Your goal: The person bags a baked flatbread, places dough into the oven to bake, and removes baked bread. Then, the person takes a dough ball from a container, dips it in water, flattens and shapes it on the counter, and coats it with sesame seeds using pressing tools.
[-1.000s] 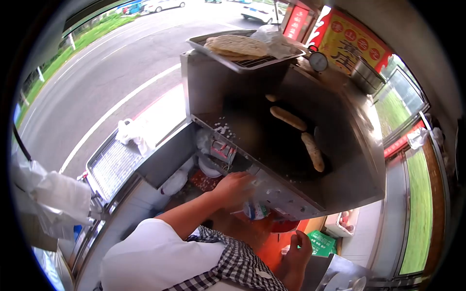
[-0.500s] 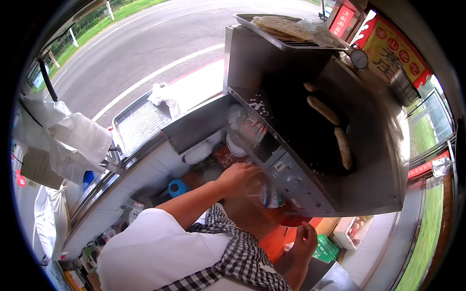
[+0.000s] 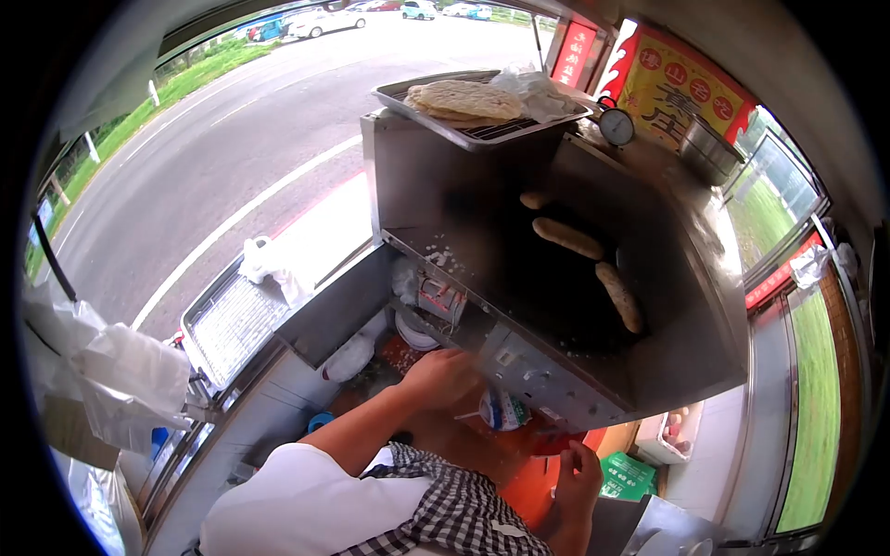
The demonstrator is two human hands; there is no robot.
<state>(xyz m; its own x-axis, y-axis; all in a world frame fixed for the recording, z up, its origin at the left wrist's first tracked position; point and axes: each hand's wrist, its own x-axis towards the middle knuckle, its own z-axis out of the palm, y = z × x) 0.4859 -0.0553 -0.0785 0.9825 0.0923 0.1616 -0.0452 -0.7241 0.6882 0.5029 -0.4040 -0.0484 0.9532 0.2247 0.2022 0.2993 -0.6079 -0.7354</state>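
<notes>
Two hands in play: left hand (image 3: 443, 378) blurred, can't tell its grip; right hand (image 3: 578, 471) curled, hold unclear! White-and-blue packet (image 3: 502, 410), lower centre, just beside the left: probably light, soft, best taken round its middle.

Left hand (image 3: 443, 376): clear of the control panel's (image 3: 547, 378) left end, which its fingers covered one second ago.
Parked cars (image 3: 326, 24): in view beyond the road's (image 3: 232, 134) far edge; cropped out half a second ago.
</notes>
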